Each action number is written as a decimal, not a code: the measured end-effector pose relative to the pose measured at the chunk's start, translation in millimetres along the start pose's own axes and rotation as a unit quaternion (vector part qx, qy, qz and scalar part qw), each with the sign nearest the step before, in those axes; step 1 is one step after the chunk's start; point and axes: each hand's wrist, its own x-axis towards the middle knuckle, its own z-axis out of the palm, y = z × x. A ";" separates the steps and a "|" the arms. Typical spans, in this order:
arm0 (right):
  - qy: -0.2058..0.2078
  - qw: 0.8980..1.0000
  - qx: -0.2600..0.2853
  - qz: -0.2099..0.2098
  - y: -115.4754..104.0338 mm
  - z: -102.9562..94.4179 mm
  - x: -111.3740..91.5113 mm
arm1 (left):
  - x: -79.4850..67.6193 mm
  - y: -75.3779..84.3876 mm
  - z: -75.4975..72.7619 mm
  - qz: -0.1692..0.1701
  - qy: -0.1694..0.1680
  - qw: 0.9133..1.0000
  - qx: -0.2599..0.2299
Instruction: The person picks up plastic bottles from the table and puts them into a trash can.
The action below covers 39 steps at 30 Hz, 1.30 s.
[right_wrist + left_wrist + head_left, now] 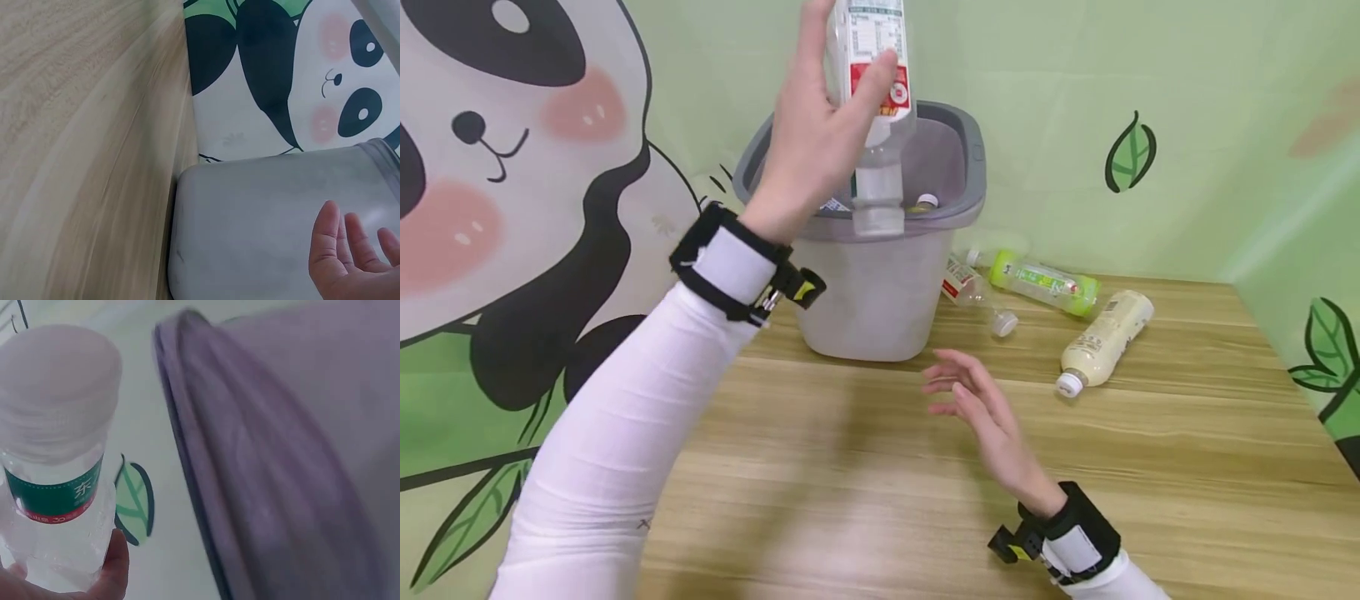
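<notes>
Black-and-white panda artwork (550,192) covers the far left. Beside it, the left hand (820,137) grips a clear plastic bottle with a red-and-white label (883,129), cap end lower, seen against the mouth of a grey plastic bin (872,292). Just right of the bin, a second clear bottle (976,292) lies on the brown wooden table (1225,467). Nearer, the right hand (988,417) is released, fingers loosely bent. Farther right lie a lime-green-labelled bottle (1045,283) and a cream-coloured bottle with a white cap (1105,342).

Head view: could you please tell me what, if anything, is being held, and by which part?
The left hand holds a clear bottle by its labelled body; the right hand holds nothing.
</notes>
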 end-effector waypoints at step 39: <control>0.003 0.998 -0.053 0.018 7.8 -8.1 -9.2 | 22.9 -52.1 14.6 -0.035 -0.103 0.917 0.385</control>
